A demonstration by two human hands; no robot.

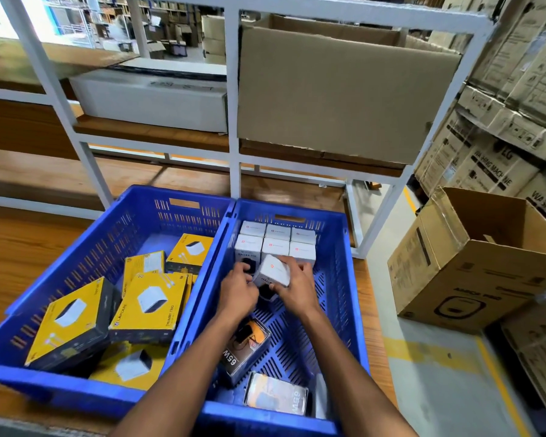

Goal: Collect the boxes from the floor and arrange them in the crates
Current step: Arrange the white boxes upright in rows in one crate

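Two blue crates sit side by side on a wooden surface. In the right crate (341, 279) several small white boxes (278, 242) stand in neat rows against the far wall. Both hands hold one more white box (273, 272), tilted, just in front of those rows: my left hand (237, 290) on its left side, my right hand (297, 287) on its right and front. Two dark "65W" boxes (245, 351) lie near the crate's front. The left crate (85, 257) holds several yellow-and-black boxes (152, 305) lying loosely at angles.
A white metal shelf frame (234, 121) stands behind the crates with a large cardboard box (334, 96) and a white carton (152, 102) on it. An open cardboard carton (473, 266) sits on the floor to the right, with stacked appliance cartons (501, 159) behind it.
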